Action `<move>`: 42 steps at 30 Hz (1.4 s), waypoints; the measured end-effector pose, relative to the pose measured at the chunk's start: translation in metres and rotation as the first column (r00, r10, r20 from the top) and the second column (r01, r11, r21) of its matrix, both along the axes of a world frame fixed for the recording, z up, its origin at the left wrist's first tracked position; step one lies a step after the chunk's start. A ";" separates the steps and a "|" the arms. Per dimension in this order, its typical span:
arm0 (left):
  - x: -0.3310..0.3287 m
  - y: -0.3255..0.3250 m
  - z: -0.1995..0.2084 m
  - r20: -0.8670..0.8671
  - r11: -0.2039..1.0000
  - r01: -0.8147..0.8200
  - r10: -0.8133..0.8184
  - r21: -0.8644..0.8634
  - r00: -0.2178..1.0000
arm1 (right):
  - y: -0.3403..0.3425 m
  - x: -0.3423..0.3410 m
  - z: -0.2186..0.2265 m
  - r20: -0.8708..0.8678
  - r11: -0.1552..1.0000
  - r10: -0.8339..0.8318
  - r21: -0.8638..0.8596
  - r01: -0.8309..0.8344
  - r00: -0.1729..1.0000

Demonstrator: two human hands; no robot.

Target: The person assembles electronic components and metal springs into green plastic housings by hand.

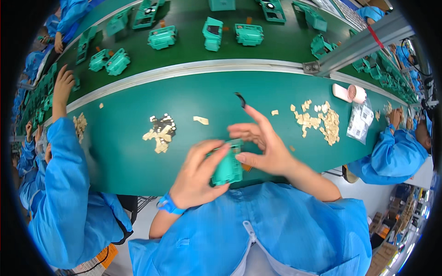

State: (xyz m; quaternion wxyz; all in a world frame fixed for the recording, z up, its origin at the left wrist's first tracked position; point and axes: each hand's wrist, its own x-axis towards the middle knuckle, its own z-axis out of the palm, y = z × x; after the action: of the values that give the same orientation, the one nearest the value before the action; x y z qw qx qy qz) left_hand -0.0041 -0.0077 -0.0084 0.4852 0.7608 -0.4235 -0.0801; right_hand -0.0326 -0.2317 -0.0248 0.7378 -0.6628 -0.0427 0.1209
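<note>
Close in front of my body, my left hand [197, 171] is wrapped round a green plastic housing [227, 168], which is tilted. My right hand [267, 147] is at the housing's right side, its thumb at the upper edge; whether the thumb presses on it I cannot tell. Its index finger stretches up and away, with a small curved black strip [240, 99] clinging to the fingertip. The other right fingers are spread above the housing. A bit of orange [247, 167] shows beside the housing, partly hidden by my right hand.
Ahead on the green bench lie black pieces [165, 124] with cream scraps and a larger cream scrap pile [329, 123]. A pink handheld fan [355, 94] and clear bag [360, 120] are at right. Beyond a metal rail [198, 69], a belt carries several green housings [249, 34]. Co-workers sit both sides.
</note>
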 end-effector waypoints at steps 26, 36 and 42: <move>-0.038 -0.011 -0.039 0.129 0.862 -0.438 0.418 0.256 0.899 | -0.067 0.004 -0.041 0.460 0.748 -0.508 -0.185 0.638 0.729; -0.040 -0.023 -0.053 0.301 0.886 -0.461 0.429 0.043 0.852 | -0.014 -0.038 -0.012 -0.457 0.948 -0.147 0.188 0.257 0.877; -0.038 -0.028 -0.055 0.344 0.902 -0.432 0.410 -0.015 0.844 | -0.008 -0.033 -0.014 -0.543 0.970 -0.096 0.138 0.201 0.835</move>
State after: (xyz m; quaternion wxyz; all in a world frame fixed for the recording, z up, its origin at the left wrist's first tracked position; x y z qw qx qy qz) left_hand -0.0422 -0.0353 -0.0638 0.3861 0.8524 -0.3204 0.1472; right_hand -0.0656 -0.2401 -0.0386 0.7873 -0.5313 0.2037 0.2373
